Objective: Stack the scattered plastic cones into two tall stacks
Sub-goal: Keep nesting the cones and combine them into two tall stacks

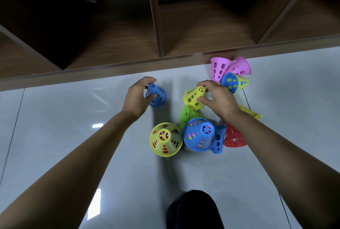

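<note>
Left hand [136,98]: fingers clamped on blue cone [156,96]
Right hand [219,98]: fingers clamped on yellow cone [194,97]
Stacks: yellow-topped [165,139], blue-topped [199,136], at 6 o'clock from the hands

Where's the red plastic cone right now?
In the head view, the red plastic cone lies on its side on the floor, partly under the right forearm, touching the blue cone stack.

Two cone stacks, one yellow-topped [166,139] and one blue-topped [199,136], are standing side by side. Loose blue [157,95], yellow [194,98], pink [219,69], green [187,115] and red [233,136] cones are lying around.
</note>
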